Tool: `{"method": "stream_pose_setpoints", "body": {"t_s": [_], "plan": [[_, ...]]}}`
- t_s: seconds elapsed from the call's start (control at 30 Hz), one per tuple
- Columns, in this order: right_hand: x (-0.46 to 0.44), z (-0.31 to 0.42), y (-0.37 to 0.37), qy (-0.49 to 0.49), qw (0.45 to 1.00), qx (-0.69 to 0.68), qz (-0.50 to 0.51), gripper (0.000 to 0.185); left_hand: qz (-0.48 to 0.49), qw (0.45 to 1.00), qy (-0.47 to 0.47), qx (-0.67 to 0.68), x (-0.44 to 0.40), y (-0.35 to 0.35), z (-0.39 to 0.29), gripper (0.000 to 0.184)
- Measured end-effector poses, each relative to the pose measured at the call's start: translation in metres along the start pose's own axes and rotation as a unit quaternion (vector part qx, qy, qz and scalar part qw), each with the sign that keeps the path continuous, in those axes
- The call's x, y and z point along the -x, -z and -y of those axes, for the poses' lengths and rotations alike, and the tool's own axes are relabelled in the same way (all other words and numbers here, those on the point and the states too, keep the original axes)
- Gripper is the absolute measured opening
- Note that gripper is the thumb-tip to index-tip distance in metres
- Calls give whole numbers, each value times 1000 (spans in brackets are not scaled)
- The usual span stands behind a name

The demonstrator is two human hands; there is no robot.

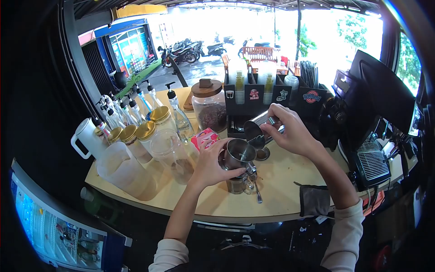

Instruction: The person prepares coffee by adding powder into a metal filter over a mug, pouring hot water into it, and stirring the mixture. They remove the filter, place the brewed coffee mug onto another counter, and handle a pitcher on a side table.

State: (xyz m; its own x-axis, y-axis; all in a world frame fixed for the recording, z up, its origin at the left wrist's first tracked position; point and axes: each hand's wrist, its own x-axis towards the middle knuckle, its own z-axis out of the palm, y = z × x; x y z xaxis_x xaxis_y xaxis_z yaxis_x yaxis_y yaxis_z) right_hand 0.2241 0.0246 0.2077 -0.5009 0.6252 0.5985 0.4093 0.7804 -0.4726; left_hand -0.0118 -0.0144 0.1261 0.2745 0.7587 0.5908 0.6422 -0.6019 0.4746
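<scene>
My left hand (209, 164) is wrapped round a metal drip filter cup (236, 157), which sits on top of a glass mug (236, 186) with a handle. My right hand (290, 129) grips a shiny metal pitcher (254, 135), tilted with its mouth just above the filter cup. A thin streak of what looks like water runs from the pitcher's mouth into the cup. Beside the mug lies a metal spoon (258, 194). A small round metal lid (262, 154) rests behind the cup, and a pink box (205, 138) stands beyond my left fingers.
Clear plastic pitchers (122, 170), gold-lidded jars (147, 131) and pump bottles (181, 119) crowd the left side. Behind stand a wooden-lidded jar (210, 106) and a black cup holder (253, 96). At right are a dark cloth (315, 201) and a coffee machine (371, 158).
</scene>
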Motion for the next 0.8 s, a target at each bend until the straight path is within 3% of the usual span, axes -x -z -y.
{"method": "stream_pose_setpoints", "body": {"t_s": [0.1,0.33,0.4,0.8], "plan": [[-3,-3,-1,42,997,58,10,24,4,1000,7,11,0,-1,0,76],[-7,5,-4,27,998,41,27,23,8,999,24,28,2,-2,1,77],[-9,4,-6,74,994,76,10,25,5,999,22,26,2,-3,2,77],[-12,11,-9,63,997,50,22,26,-6,999,47,-2,9,-4,3,84]]}}
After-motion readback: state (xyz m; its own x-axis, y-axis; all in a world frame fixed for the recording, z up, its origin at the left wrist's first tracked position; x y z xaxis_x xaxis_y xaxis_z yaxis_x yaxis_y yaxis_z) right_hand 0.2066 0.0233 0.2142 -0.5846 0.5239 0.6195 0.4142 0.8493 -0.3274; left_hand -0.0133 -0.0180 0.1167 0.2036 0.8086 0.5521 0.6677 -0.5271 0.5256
